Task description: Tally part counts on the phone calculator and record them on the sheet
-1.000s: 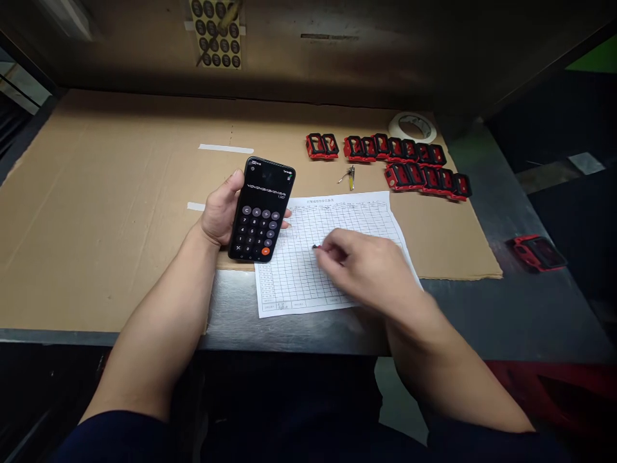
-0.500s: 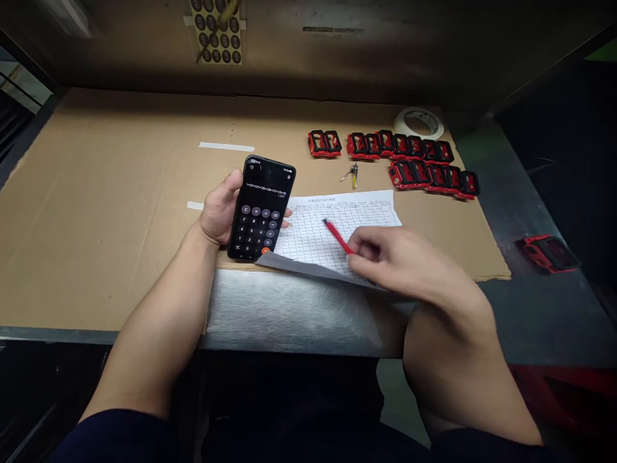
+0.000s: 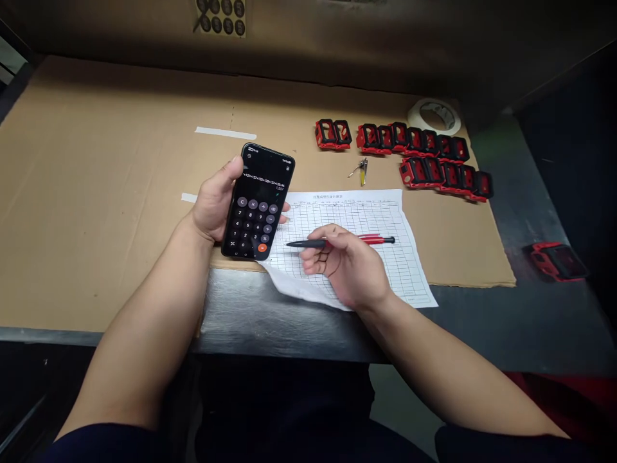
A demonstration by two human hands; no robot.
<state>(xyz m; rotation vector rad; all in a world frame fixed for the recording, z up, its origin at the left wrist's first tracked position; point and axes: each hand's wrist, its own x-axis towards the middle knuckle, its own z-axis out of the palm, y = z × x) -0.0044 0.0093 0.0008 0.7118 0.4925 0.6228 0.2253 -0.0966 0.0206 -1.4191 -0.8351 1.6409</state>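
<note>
My left hand (image 3: 214, 199) is wrapped round a black smartphone (image 3: 258, 202), its thumb along the left edge and fingertips showing at the right. A calculator with a long sum fills the lit screen. In my right hand (image 3: 349, 263) a red and black pen (image 3: 380, 240) lies almost level between thumb and fingers, its dark tip pointing left toward the phone. Under the pen and hand spreads a printed form with a grid (image 3: 347, 215). The form's near left edge curls up over the metal table edge, and the phone covers part of its left side.
Several red and black watch-case-like frames (image 3: 414, 141) stand in rows at the right, beside a tape roll (image 3: 434, 117). Nail clippers (image 3: 362, 172) lie behind the form. Another red frame (image 3: 556, 260) sits far right. Cardboard (image 3: 120, 193) covers the metal table (image 3: 289, 321).
My right hand has turned palm-up and the pen has swung from slanting to nearly level. The form's near edge has flattened somewhat. The left hand still holds the phone; the view has tilted slightly downward.
</note>
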